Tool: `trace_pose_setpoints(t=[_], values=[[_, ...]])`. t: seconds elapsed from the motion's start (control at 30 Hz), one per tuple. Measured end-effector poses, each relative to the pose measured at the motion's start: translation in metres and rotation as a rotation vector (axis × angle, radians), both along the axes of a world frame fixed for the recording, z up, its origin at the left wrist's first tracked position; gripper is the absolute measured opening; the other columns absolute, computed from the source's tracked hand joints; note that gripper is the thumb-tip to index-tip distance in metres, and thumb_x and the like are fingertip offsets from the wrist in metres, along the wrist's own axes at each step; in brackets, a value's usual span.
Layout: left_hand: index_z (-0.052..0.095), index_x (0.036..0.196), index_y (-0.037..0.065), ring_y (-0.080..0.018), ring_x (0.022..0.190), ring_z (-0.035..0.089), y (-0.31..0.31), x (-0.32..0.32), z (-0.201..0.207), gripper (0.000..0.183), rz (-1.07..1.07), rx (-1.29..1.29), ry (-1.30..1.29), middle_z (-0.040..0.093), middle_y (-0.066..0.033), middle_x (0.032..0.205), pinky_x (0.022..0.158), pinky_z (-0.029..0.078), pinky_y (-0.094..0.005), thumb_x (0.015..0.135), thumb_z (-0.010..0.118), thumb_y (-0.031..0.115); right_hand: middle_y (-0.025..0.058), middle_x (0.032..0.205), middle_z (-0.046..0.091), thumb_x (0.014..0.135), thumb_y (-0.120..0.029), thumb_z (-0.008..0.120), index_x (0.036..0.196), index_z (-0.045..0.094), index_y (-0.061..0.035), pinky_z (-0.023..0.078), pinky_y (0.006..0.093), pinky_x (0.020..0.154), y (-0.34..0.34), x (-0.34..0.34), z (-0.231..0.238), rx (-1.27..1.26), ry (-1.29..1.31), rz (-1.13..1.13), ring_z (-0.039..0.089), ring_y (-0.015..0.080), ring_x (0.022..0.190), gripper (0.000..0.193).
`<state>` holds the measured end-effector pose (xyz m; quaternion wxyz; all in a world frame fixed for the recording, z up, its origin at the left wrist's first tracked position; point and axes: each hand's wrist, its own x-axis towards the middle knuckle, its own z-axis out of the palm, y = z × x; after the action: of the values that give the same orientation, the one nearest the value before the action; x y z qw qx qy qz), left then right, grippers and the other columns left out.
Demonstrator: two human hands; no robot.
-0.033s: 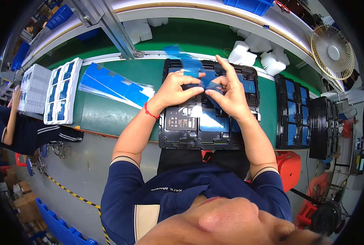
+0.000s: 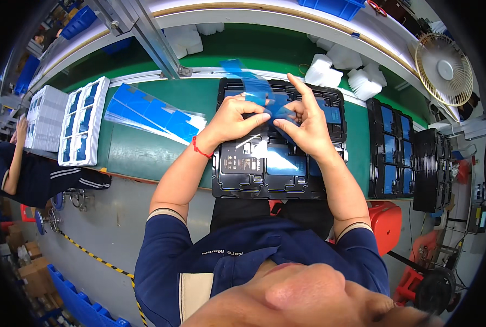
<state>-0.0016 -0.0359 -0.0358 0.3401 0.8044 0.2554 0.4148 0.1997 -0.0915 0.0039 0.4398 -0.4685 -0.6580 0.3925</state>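
Observation:
My left hand [image 2: 238,119] pinches a strip of translucent blue film [image 2: 258,91] between thumb and fingers; the strip's far end rises and bends away past the tray's far edge. Facing it, my right hand [image 2: 308,125] has thumb and fingertips closed at the strip's near end, with one finger stretched upward. Whether the right fingertips grip the film is hard to make out. Both hands are above a black moulded tray [image 2: 240,187] holding flat rectangular parts. One part [image 2: 243,162] is black with printing, and others [image 2: 284,161] have glossy blue faces. My hands hide the tray's middle.
Blue film sheets [image 2: 150,114] lie fanned on the green table [image 2: 139,155] to the left. Beyond them stand white trays [image 2: 83,122] and a co-worker's arm [image 2: 15,158]. More black trays [image 2: 391,150] stand at right. White foam pieces [image 2: 322,71] and a fan [image 2: 444,70] are behind.
The film strip has shifted very slightly between my hands, and the left fingertips have moved a little. Everything else stays as it was.

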Motion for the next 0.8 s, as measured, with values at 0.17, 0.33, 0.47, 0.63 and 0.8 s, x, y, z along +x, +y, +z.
trace_pose_setpoints(t=[0.17,0.33,0.47,0.63,0.8], values=[[0.070,0.077,-0.001,-0.0108,0.061,0.059,0.004,-0.004,0.001,0.015,0.176,-0.057,-0.029,0.066,-0.0081,0.066,0.057,0.045,-0.0262,0.082,0.071,0.013,0.0046,0.083,0.064,0.080,-0.007,0.072,0.115,0.053,0.0004,0.047,0.0188,0.056,0.014,0.012,-0.008,-0.128,0.154,-0.170,0.058,0.0052,0.068,0.041],[0.070,0.080,-0.001,-0.0127,0.065,0.063,0.011,-0.012,0.000,0.017,0.224,-0.119,-0.002,0.069,-0.0106,0.071,0.060,0.048,-0.0272,0.081,0.071,0.016,0.0023,0.067,0.062,0.083,-0.007,0.070,0.088,0.062,-0.0006,0.047,0.0200,0.050,0.019,0.016,-0.016,-0.187,0.264,-0.200,0.058,0.0071,0.055,0.011],[0.071,0.093,0.000,-0.0162,0.084,0.068,0.022,-0.014,-0.012,0.021,0.347,-0.148,-0.243,0.071,-0.0132,0.091,0.076,0.051,-0.0268,0.083,0.069,0.018,0.0017,0.067,0.061,0.084,-0.007,0.069,0.087,0.063,-0.0020,0.045,0.0193,0.048,0.005,0.015,0.002,-0.136,0.284,-0.271,0.056,0.0062,0.053,0.009],[0.068,0.107,0.001,-0.0103,0.088,0.064,0.043,-0.027,-0.026,0.021,0.536,-0.042,-0.267,0.071,-0.0094,0.096,0.077,0.050,-0.0243,0.088,0.062,0.008,-0.0007,0.061,0.058,0.083,-0.007,0.069,0.082,0.061,-0.0033,0.039,0.0175,0.042,-0.037,-0.012,0.001,-0.281,0.215,-0.107,0.050,0.0033,0.048,0.009],[0.070,0.103,0.005,-0.0159,0.084,0.067,0.041,-0.025,-0.027,0.020,0.568,0.049,-0.220,0.071,-0.0100,0.091,0.076,0.052,-0.0273,0.085,0.061,0.007,-0.0011,0.055,0.055,0.083,-0.007,0.069,0.078,0.059,-0.0034,0.034,0.0180,0.038,-0.053,-0.038,-0.033,-0.516,0.120,-0.042,0.046,0.0024,0.043,0.012]])
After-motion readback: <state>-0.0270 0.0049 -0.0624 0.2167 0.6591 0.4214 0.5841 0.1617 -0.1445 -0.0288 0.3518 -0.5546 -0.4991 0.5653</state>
